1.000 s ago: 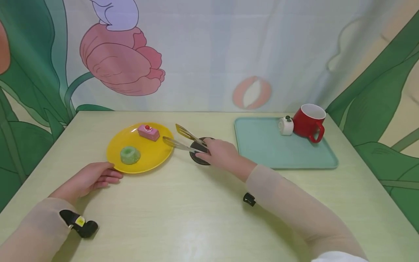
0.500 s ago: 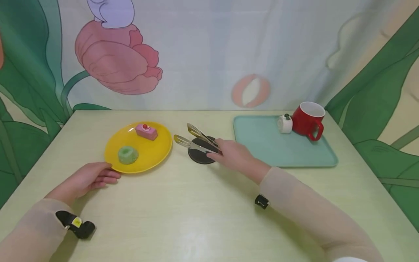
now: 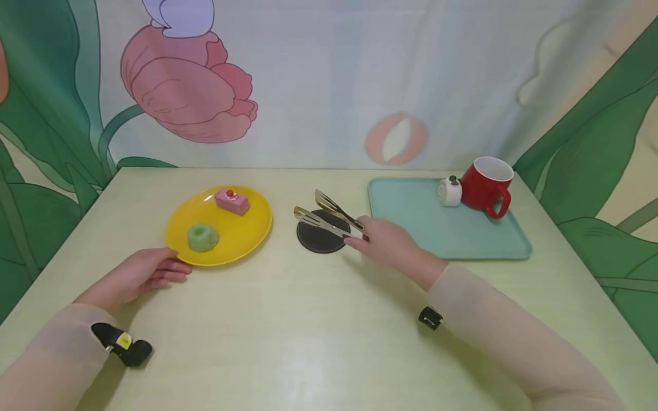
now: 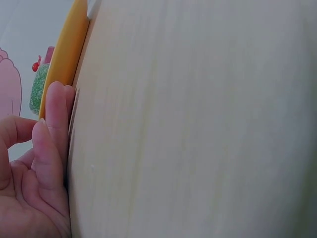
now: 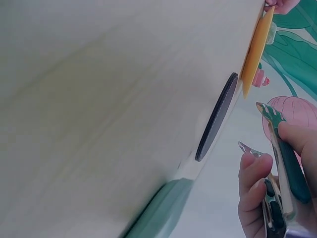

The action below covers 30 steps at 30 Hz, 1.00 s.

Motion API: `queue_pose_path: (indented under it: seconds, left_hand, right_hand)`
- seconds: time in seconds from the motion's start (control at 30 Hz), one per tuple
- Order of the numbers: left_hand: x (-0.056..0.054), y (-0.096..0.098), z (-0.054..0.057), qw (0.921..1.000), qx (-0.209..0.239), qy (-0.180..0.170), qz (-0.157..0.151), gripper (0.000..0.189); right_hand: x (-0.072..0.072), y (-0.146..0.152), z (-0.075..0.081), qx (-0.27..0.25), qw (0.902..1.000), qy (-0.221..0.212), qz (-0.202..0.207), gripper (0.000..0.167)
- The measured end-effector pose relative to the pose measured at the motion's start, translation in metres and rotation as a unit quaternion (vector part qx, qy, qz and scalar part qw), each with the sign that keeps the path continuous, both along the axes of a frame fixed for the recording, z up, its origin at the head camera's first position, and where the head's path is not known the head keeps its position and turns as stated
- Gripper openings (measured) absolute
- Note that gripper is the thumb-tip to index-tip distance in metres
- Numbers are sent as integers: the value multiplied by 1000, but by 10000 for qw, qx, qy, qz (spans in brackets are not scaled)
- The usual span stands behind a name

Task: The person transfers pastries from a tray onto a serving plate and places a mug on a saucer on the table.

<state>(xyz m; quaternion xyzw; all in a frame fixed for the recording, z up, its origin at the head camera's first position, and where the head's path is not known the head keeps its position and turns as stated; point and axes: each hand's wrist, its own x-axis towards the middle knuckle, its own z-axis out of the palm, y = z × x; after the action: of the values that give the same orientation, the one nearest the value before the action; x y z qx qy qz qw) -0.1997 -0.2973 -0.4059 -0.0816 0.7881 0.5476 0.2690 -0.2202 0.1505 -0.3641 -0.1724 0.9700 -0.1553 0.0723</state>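
My left hand (image 3: 149, 273) pinches the near-left rim of a yellow plate (image 3: 241, 242), thumb above and fingers below, as the left wrist view shows. On that plate lie a green ring-shaped cake (image 3: 203, 237) and a pink rectangular cake (image 3: 232, 201) topped with a red cherry. Metal tongs (image 3: 329, 224) are gripped in my right hand (image 3: 385, 242). Their two arms are spread, with nothing between the tips, which point left over a round black coaster (image 3: 321, 237). In the right wrist view, the tongs (image 5: 278, 163) are seen raised above the table.
A light teal tray (image 3: 411, 220) lies to the right of the coaster. Toward its back right corner stand a red mug (image 3: 480, 185) and a small white roll cake (image 3: 450, 192), side by side. A printed curtain (image 3: 308, 85) hangs behind the table.
My right hand has drawn the tongs rightward, away from the plate, so their tips are now over the coaster's left and back side. My left hand stays at the plate rim.
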Motion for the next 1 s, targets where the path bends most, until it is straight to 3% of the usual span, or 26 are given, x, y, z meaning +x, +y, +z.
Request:
queue_pose_path:
  seconds: [1.0]
  left_hand:
    - [-1, 1, -1, 10000, -10, -17, 40, 52]
  right_hand:
    - [10, 49, 4, -80, 9987, -134, -476, 43]
